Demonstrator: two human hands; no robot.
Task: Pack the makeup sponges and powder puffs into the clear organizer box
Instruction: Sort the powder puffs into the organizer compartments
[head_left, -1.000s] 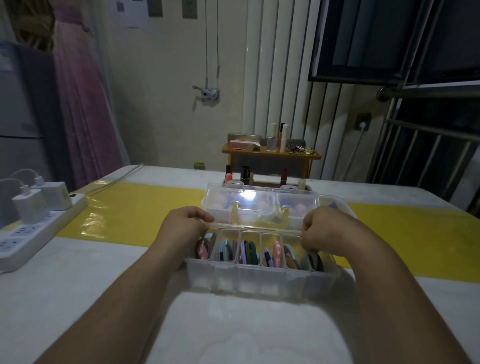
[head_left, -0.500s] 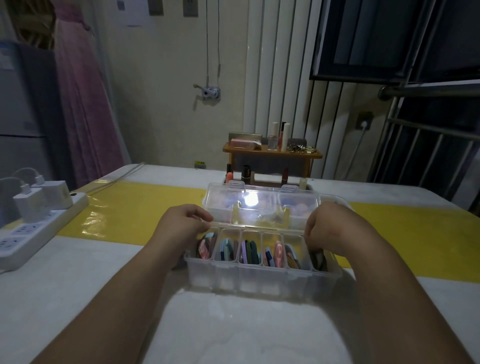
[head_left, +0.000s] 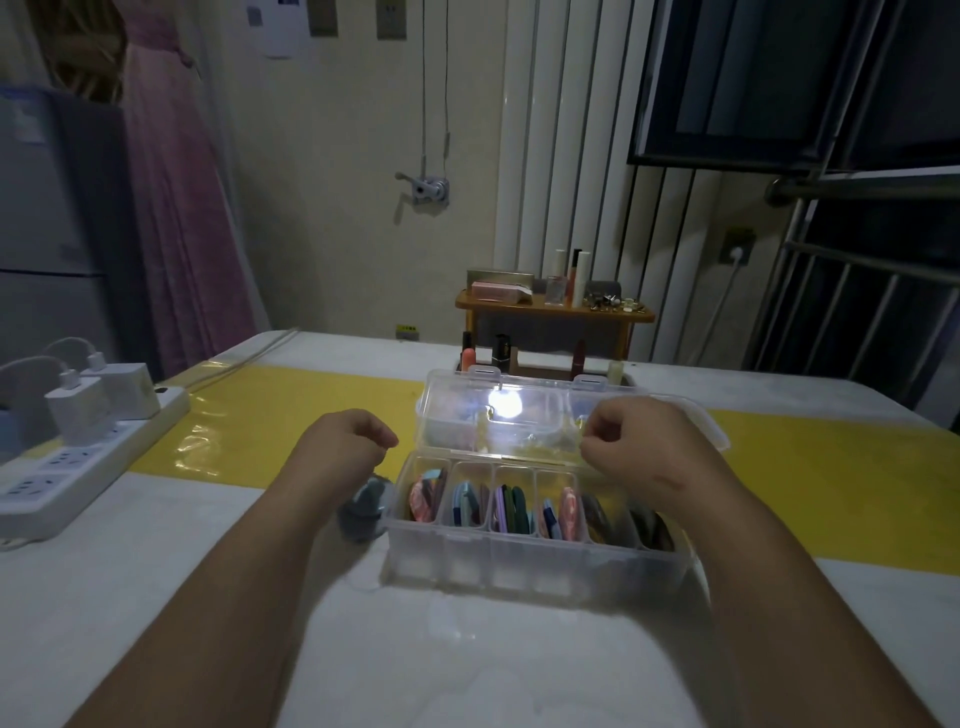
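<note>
No text can be read; the printing on the wall papers (head_left: 278, 26) is too blurred.

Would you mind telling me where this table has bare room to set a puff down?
Bare white tabletop lies on the near side of the organizer box; the yellow strip is open between the power strip and left hand. Crowded: a grey puff sits beside the box's left end.

The white table (head_left: 467, 665) carries the clear organizer box (head_left: 519, 564), a grey puff (head_left: 366, 506) and a power strip (head_left: 67, 467).
</note>
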